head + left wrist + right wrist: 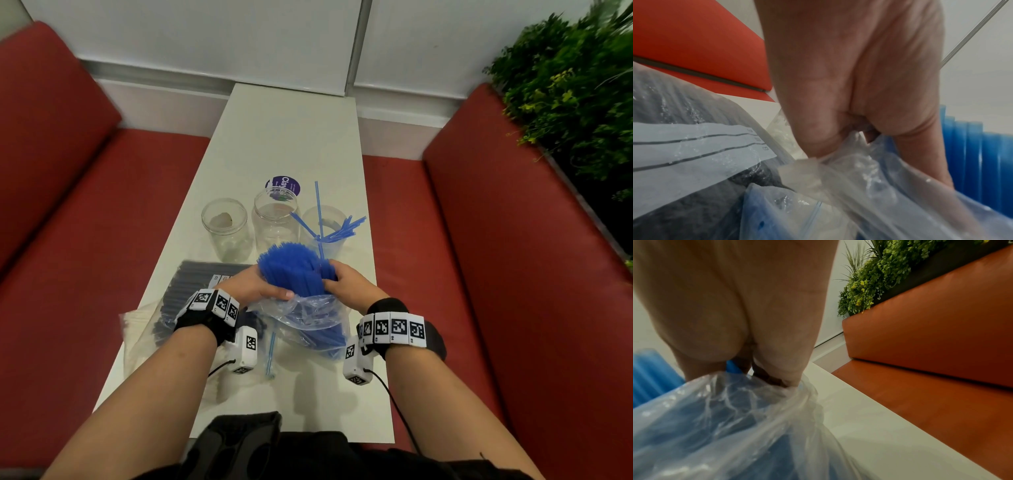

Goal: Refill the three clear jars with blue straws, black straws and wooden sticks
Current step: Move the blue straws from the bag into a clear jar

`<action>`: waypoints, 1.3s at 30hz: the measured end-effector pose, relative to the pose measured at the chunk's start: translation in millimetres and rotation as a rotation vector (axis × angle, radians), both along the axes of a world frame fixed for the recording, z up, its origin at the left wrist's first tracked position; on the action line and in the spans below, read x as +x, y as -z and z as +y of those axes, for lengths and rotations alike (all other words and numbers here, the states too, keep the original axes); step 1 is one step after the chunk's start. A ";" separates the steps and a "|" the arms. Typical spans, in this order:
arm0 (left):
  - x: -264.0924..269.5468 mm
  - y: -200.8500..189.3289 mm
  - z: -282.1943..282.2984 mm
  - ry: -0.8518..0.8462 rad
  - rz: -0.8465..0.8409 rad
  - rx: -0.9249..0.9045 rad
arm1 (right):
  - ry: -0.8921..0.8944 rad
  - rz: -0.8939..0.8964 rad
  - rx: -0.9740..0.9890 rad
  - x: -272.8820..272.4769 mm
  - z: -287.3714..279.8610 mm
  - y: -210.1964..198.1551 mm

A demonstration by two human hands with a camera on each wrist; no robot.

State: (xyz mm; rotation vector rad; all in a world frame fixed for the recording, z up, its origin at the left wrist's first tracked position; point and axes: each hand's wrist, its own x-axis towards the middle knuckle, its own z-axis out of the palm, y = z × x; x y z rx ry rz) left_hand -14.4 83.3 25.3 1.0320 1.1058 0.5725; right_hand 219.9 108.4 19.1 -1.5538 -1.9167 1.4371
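Red bench seats (113, 212) run along both long sides of a narrow white table (284, 137), with a pale wall at its far end and green plants (575, 89) behind the bench on the right. Near the middle of the table stand three clear jars in a row: the left jar (225, 229) and the middle jar (275, 216) hold no straws, while the right jar (323, 228) has a few blue straws (337, 230) leaning loosely out of it. A round purple lid (283, 185) lies just behind the middle jar. Closer to the near edge, a thick bundle of blue straws (291, 267) sticks up out of a crumpled clear plastic bag (308, 311), just in front of the jars. The left hand (255, 284) curls around the left side of that bundle at the bag's mouth, thumb laid across the front; in the left wrist view its fingers (822, 129) bunch the plastic against the straws. The right hand (349, 282) grips the bundle's right side, its fingers closed on straws and plastic together. A flat bag of black straws (191, 287) lies on the table toward the left edge, partly under the left wrist, with a white label strip (694, 146) across it. One loose blue straw (271, 353) lies on the table under the bag, pointing toward the near edge. Both wrists wear black bands carrying square black-and-white markers.
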 end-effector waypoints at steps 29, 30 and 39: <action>-2.1 5.5 -4.7 -0.119 0.010 0.120 | 0.058 0.247 0.027 6.3 -5.6 -26.3; -2.2 7.4 -5.6 -0.101 0.013 0.121 | 0.062 0.248 0.029 5.0 -7.3 -24.0; -9.3 26.9 -9.8 -0.033 0.104 0.202 | 0.161 0.313 0.089 1.2 -12.1 -25.2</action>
